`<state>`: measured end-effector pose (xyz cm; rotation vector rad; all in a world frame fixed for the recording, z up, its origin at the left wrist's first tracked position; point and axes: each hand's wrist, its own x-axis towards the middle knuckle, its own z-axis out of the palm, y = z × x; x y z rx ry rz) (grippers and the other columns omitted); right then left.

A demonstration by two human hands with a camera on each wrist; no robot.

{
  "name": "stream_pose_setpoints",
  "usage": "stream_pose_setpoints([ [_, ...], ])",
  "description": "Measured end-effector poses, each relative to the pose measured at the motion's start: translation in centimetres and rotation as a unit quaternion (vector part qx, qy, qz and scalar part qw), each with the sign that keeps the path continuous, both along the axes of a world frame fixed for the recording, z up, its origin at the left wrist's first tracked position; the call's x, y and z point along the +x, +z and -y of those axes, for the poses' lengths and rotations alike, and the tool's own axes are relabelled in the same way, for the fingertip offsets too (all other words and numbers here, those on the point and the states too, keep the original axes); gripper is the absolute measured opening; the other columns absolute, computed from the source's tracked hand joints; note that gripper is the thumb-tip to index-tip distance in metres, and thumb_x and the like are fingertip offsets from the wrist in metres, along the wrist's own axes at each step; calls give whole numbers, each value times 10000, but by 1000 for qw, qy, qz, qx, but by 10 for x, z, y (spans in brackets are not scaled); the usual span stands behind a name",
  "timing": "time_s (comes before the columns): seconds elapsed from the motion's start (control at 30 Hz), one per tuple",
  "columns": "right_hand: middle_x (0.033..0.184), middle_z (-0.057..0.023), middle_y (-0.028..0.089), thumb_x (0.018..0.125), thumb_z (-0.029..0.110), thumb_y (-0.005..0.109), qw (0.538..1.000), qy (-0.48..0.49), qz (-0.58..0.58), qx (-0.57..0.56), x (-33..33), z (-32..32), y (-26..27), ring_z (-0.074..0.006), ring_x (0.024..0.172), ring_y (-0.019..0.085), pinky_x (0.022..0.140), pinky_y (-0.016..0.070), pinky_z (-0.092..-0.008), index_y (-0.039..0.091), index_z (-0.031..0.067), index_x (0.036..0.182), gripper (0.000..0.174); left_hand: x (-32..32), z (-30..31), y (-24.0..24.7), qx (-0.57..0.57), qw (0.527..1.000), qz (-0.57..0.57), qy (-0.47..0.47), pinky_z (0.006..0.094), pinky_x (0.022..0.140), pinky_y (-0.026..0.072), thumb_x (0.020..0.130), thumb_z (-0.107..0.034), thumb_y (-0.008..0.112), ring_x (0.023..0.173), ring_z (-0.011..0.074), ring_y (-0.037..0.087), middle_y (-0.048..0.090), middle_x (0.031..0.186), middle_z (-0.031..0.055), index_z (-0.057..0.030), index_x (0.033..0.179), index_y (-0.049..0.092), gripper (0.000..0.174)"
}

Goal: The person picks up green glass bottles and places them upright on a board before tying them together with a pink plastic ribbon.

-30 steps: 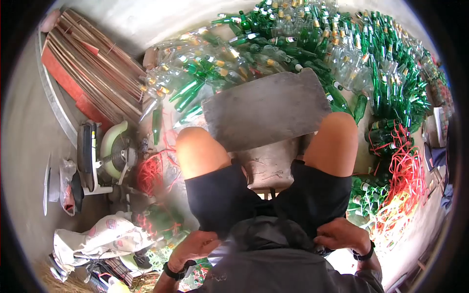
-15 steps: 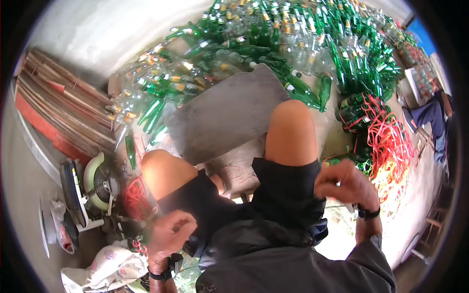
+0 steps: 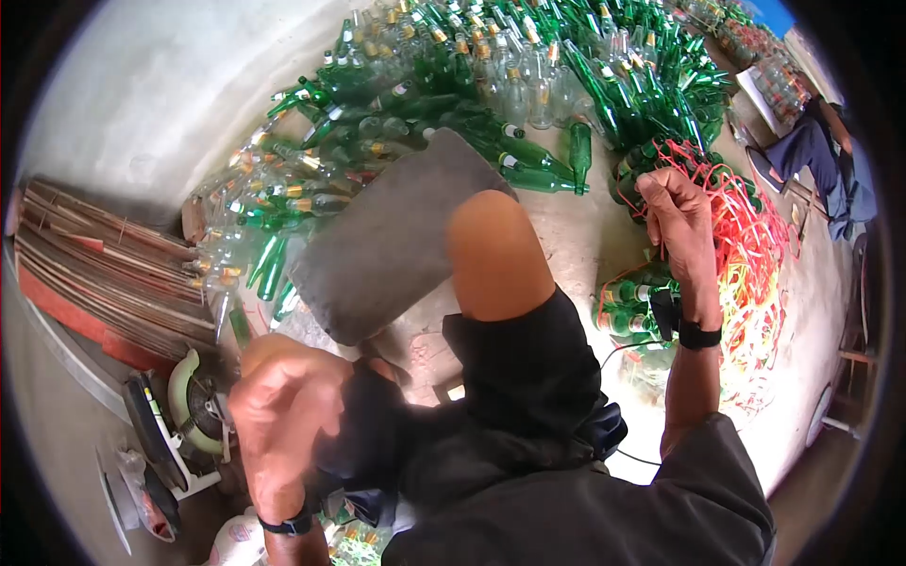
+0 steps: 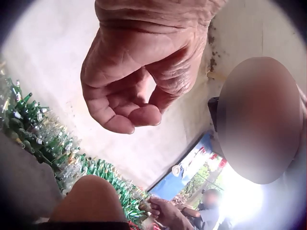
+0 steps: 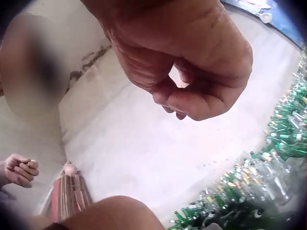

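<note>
My left hand (image 3: pixel 286 406) is raised beside my left thigh; in the left wrist view the same hand (image 4: pixel 139 62) hangs with loosely curled fingers and holds nothing visible. Out to the right, my right hand (image 3: pixel 684 226) is held up in front of a tangle of red strapping (image 3: pixel 741 245) and bundled green bottles. The right wrist view shows that hand (image 5: pixel 192 57) with fingers curled in and the thumb against them, nothing visible in the grip. A dark flat board (image 3: pixel 387 236) lies tilted in front of my knees, touched by neither hand.
Many green and clear bottles (image 3: pixel 528 94) cover the floor along the wall. Wooden strips (image 3: pixel 104 264) are stacked at left, above a fan (image 3: pixel 193 401). Another person's dark clothing (image 3: pixel 816 156) shows at far right. A black cord runs near my right side.
Both hands have risen from my lap and moved apart, the right one forward and outward. The head view has turned, so the board and my knees sit further left.
</note>
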<state>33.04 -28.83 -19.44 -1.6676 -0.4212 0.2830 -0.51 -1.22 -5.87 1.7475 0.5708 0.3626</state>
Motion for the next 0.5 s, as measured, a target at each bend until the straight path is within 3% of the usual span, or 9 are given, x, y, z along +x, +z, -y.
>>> stream_pose_setpoints([
  [0.07,615,70,507,1036,220,654,1000,-16,-3,-8,8,2,-29,-17,464,421,440,315,-212,655,73,873,220,12,-12,-7,7,997,-78,-1,251,559,439,1009,-167,669,559,85,517,564,687,16,27,954,619,207],
  [0.1,616,68,515,1032,222,660,999,-22,-17,-21,12,0,-46,-19,465,429,434,322,-214,663,72,886,209,19,-16,-10,-56,995,-86,20,242,567,427,1012,-129,643,594,84,523,566,692,7,22,967,629,159],
  [0.2,646,39,559,989,229,707,997,-38,-60,-37,18,-15,-83,-39,469,463,414,348,-220,688,48,877,213,32,-43,-33,-90,993,-69,27,234,571,426,1013,-148,650,594,77,523,562,690,-1,20,976,642,172],
  [0.3,727,-11,623,946,222,708,983,-74,-97,-140,30,-25,-128,-86,525,581,435,435,-250,701,-2,972,227,46,-78,-56,-105,992,-60,33,237,577,437,1016,-154,652,585,69,515,553,686,-14,14,1004,664,168],
  [0.5,874,-51,674,913,299,730,955,-107,-179,-212,48,-38,-194,-145,636,657,475,499,-281,693,15,1059,321,67,-116,-92,-129,990,-39,34,241,575,437,1017,-191,669,572,73,504,544,675,-23,-4,1009,683,187],
])
